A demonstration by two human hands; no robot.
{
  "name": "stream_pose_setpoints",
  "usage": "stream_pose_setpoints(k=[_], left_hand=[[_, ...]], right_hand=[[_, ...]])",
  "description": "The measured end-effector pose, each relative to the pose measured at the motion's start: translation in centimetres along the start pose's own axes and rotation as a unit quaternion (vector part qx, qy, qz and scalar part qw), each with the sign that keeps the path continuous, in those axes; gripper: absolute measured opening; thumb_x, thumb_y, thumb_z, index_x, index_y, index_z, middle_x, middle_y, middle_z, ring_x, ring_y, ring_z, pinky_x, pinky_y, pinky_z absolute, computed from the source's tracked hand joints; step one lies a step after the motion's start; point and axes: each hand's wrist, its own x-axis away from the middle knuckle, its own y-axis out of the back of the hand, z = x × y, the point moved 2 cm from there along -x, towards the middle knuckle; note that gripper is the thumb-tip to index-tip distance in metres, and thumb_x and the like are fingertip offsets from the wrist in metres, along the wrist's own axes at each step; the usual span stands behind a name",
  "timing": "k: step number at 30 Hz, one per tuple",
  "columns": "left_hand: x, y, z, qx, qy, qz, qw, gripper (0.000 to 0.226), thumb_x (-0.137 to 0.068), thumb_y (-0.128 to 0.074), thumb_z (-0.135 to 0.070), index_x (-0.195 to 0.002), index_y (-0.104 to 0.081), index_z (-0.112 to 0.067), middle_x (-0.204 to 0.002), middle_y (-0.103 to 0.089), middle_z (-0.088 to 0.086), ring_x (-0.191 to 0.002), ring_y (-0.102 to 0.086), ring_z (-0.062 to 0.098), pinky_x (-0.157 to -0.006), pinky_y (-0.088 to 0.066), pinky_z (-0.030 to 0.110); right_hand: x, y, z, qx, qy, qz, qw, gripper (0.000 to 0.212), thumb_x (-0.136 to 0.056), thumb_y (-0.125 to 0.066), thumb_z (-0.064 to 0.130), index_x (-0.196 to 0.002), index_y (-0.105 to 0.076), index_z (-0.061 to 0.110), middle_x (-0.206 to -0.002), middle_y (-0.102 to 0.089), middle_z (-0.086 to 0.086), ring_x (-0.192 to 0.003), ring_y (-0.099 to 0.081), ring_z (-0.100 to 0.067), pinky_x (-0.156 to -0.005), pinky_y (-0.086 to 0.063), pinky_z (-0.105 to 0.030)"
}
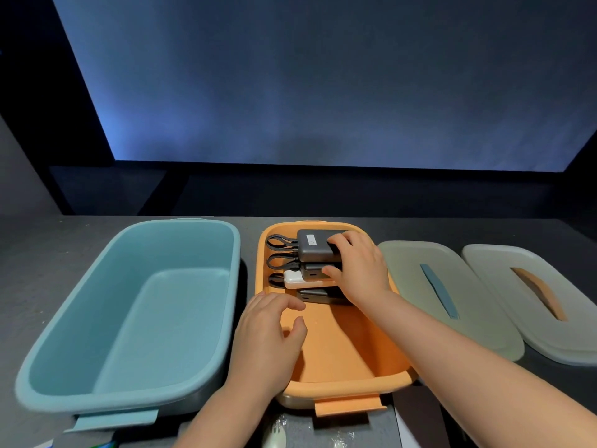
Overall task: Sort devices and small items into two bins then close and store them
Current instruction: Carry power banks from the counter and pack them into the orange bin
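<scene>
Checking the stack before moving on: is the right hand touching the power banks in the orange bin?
Touching. The head view shows the right hand with fingers curled on the power banks.

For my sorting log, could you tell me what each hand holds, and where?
The right hand grips the dark power bank by its right end; the left hand holds nothing.

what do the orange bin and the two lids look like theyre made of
Orange bin: probably matte moulded plastic, with rounded rim and one-piece latch tab. Two lids: likely frosted translucent plastic, pale and cloudy, with a coloured handle strip on each, material unclear.
</scene>
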Motion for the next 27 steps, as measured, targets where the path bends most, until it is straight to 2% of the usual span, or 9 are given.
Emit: stream_pose_setpoints(k=[8,15,19,24,25,27], left_hand=[[0.0,-0.1,0.1,-0.002,-0.002,-0.005,1.0,0.016,-0.082,-0.065,-0.018,-0.091,-0.064,-0.03,-0.09,-0.054,-0.024,-0.097,-0.046,-0.002,-0.086,-0.035,0.017],[0.0,0.0,-0.1,-0.007,0.0,-0.001,1.0,0.015,-0.082,-0.065,-0.017,-0.092,-0.065,-0.029,-0.09,-0.052,-0.027,-0.102,-0.047,0.003,-0.094,-0.038,0.024],[0.1,0.1,-0.2,-0.005,-0.001,-0.001,1.0,0.015,-0.082,-0.065,-0.018,-0.091,-0.065,-0.03,-0.089,-0.053,-0.026,-0.099,-0.047,0.001,-0.09,-0.039,0.024],[0.0,0.1,-0.2,0.0,-0.003,0.002,1.0,0.016,-0.083,-0.064,-0.019,-0.091,-0.063,-0.032,-0.091,-0.055,-0.023,-0.098,-0.046,-0.002,-0.089,-0.038,0.021],[0.1,0.1,-0.1,-0.001,-0.004,0.002,1.0,0.016,-0.083,-0.064,-0.019,-0.091,-0.063,-0.033,-0.091,-0.055,-0.023,-0.097,-0.046,-0.003,-0.088,-0.038,0.02],[0.1,0.0,-0.1,-0.001,-0.004,0.001,1.0,0.016,-0.083,-0.064,-0.019,-0.091,-0.063,-0.032,-0.091,-0.054,-0.025,-0.098,-0.046,-0.002,-0.087,-0.037,0.019]], right_hand=[[-0.7,-0.5,0.1,0.026,0.008,-0.02,0.999,0.042,-0.082,-0.07,0.043,-0.117,-0.053,0.028,-0.115,-0.056,0.002,-0.108,-0.048,-0.019,-0.087,-0.045,-0.035],[-1.0,-0.7,0.4,0.051,0.011,-0.024,0.998,0.043,-0.084,-0.066,0.046,-0.118,-0.049,0.027,-0.117,-0.054,0.0,-0.11,-0.046,-0.021,-0.089,-0.043,-0.036],[-1.2,-0.3,0.4,0.037,0.015,0.0,0.999,0.048,-0.081,-0.069,0.045,-0.12,-0.048,0.026,-0.12,-0.053,-0.001,-0.112,-0.045,-0.021,-0.091,-0.042,-0.035],[-1.3,1.3,-0.5,0.035,0.034,0.081,0.996,0.072,-0.069,-0.082,0.033,-0.13,-0.044,0.026,-0.129,-0.048,0.001,-0.118,-0.043,-0.021,-0.095,-0.041,-0.034],[-1.0,1.7,-0.6,0.042,0.031,0.063,0.997,0.07,-0.07,-0.082,0.03,-0.128,-0.044,0.026,-0.126,-0.048,0.002,-0.114,-0.045,-0.02,-0.092,-0.043,-0.033],[0.0,2.4,-0.4,0.028,0.039,-0.006,0.999,0.049,-0.074,-0.078,0.029,-0.112,-0.048,0.027,-0.109,-0.05,0.006,-0.098,-0.047,-0.014,-0.079,-0.044,-0.027]])
